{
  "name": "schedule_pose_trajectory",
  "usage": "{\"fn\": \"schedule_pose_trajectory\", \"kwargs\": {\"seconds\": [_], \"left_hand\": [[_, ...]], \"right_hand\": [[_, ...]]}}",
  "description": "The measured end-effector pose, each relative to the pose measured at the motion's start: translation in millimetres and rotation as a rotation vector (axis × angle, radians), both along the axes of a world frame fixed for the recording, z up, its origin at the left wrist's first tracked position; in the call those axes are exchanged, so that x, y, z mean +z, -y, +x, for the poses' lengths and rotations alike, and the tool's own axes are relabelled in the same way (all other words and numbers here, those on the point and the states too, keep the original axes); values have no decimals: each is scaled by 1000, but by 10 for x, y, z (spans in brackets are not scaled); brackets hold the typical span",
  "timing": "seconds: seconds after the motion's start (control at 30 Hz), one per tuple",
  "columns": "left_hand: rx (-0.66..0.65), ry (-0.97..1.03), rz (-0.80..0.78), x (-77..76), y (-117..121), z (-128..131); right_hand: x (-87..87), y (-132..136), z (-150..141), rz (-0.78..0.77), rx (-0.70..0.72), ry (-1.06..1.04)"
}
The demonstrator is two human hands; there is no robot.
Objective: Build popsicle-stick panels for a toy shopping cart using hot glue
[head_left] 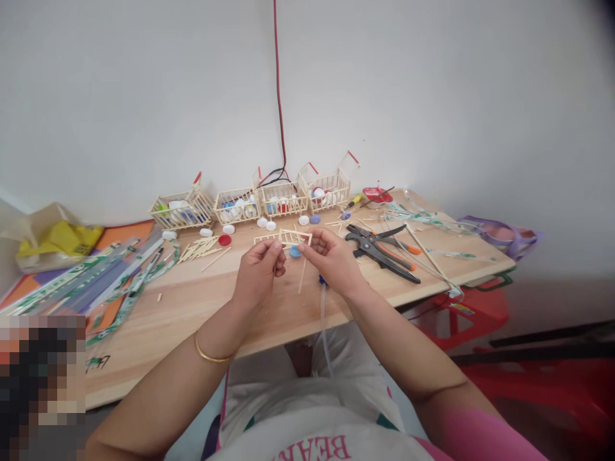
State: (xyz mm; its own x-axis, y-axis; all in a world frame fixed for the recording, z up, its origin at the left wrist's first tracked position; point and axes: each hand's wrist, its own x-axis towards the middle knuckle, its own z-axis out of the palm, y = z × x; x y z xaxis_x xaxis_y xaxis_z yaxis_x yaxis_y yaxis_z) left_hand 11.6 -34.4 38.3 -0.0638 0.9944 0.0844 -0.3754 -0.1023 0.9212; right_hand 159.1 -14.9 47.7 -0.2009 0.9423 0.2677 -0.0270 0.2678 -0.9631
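Observation:
Above the wooden table, my right hand (331, 259) grips one end of a small ladder-like frame of thin wooden sticks (295, 235). My left hand (259, 272) has thumb and forefinger pinched together at the frame's other end. More pale sticks show just behind the left fingers; whether they belong to the same frame is unclear. A light blue bottle cap (295, 252) lies under the frame, between the hands. One loose stick (302, 276) is beside the right hand. Below that palm, a dark blue piece (322, 280) is partly covered.
Several miniature stick carts (235, 206) with cap wheels line the wall, filled with caps. A stick pile (199, 248) and red cap (224, 240) lie left. Right are black-and-orange pliers (384, 246) and a red dish (378, 194). Plastic strips (96, 275) cover the table's left side.

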Motion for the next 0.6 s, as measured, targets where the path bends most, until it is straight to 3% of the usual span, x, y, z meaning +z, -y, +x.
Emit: {"fn": "schedule_pose_trajectory", "kwargs": {"seconds": [0.37, 0.6], "left_hand": [[-36, 62, -42, 12, 2, 6], [23, 7, -25, -16, -9, 8]], "right_hand": [[-54, -39, -52, -11, -33, -72], [-84, -33, -47, -18, -29, -57]]}}
